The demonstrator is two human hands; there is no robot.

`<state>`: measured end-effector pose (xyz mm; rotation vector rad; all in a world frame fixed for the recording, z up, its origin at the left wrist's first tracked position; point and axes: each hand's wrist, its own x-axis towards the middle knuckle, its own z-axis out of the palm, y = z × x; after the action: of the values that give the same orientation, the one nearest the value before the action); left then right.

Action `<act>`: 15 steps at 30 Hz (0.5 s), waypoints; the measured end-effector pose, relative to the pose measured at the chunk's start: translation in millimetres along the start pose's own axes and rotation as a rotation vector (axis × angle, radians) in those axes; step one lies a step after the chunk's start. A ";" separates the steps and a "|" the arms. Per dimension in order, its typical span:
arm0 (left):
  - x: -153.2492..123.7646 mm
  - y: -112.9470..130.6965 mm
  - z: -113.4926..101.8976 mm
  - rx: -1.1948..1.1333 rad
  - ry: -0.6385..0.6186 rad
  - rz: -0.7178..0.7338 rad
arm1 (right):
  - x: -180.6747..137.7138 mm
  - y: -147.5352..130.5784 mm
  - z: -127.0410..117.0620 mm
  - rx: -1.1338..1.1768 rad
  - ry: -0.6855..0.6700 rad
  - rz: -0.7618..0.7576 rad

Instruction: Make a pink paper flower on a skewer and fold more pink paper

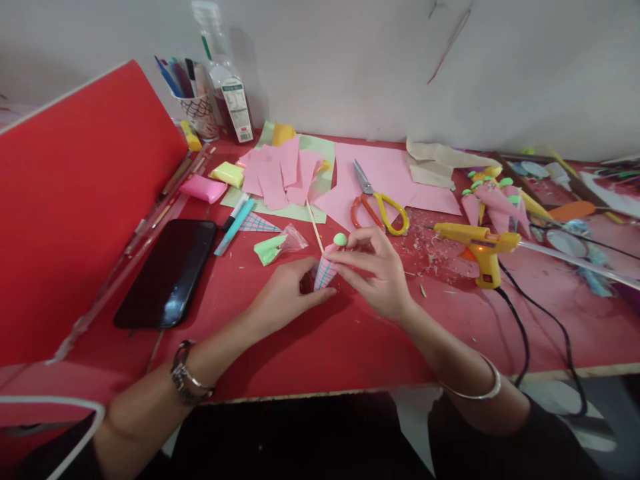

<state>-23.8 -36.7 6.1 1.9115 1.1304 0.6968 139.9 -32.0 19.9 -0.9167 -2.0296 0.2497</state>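
Both my hands meet at the middle of the red table (320, 347) around a small pink paper cone (325, 270) with blue grid lines and a green ball (340, 239) on top. My left hand (285, 293) pinches the cone's lower part from the left. My right hand (375, 267) closes its fingers on the cone's upper part from the right. A thin wooden stick (314, 227) lies just behind the cone.
A black phone (167, 273) lies left. Beyond it lean a red board (75, 200) and a pen cup (197, 110). Pink paper strips (283, 173), scissors (380, 203), a yellow glue gun (480, 250) with cord, and finished cones (493, 200) lie behind and to the right.
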 end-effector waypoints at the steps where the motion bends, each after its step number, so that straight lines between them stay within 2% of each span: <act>1: 0.0 0.0 -0.2 0.001 -0.002 -0.002 | 0.1 0.0 -0.1 0.005 -0.002 -0.004; 15: -0.2 0.1 -0.9 -0.002 0.027 0.012 | 2.1 -3.0 -3.8 -0.042 0.026 -0.040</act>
<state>-24.5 -36.6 6.6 1.9141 1.1355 0.7315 140.5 -33.3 25.0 -0.8997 -2.0339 0.1734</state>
